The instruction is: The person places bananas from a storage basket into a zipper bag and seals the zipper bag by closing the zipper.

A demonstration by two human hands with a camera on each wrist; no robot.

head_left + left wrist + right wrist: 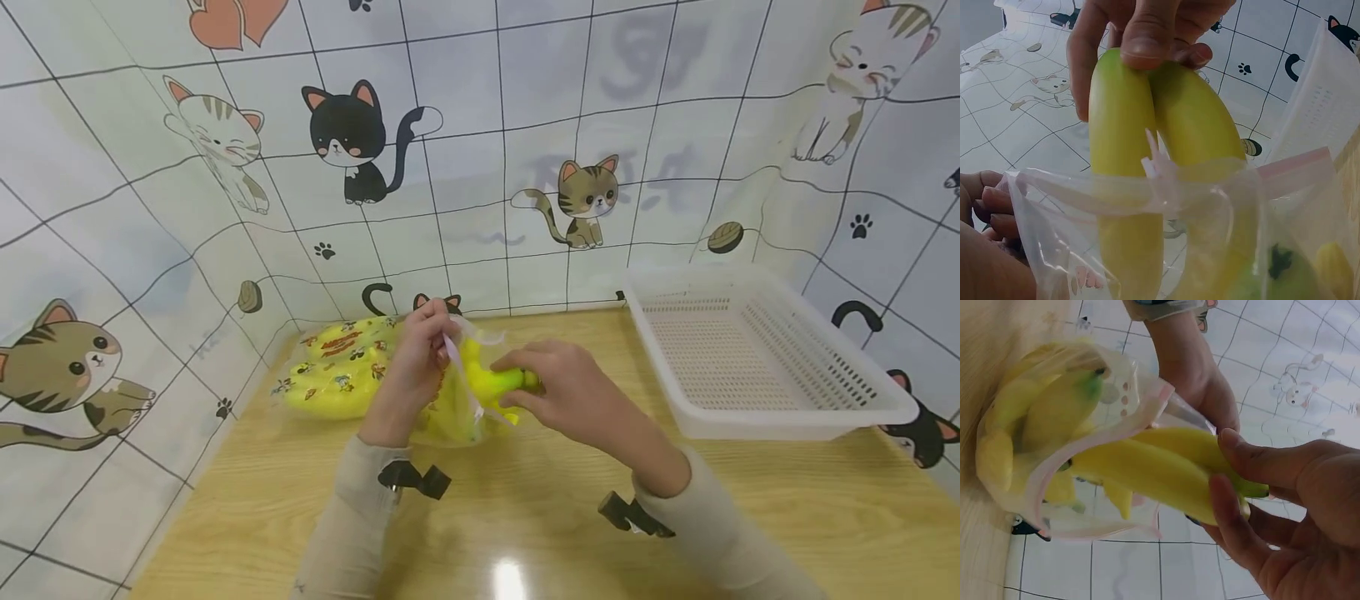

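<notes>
My right hand holds a pair of yellow bananas by their greenish stem end, thumb on one side and fingers on the other. In the left wrist view the bananas' lower part is inside a clear plastic bag with a pinkish zip edge; their upper ends stick out of its mouth. With my left hand I pinch the bag's rim on its left side. More yellow and green fruit-like pieces lie in the bag. The left fingertips are partly hidden in the head view.
Puffy yellow printed packaging lies at the left, against the bag. A white perforated plastic basket stands at the right on the wooden table. Behind rises a cat-patterned, tiled sheet.
</notes>
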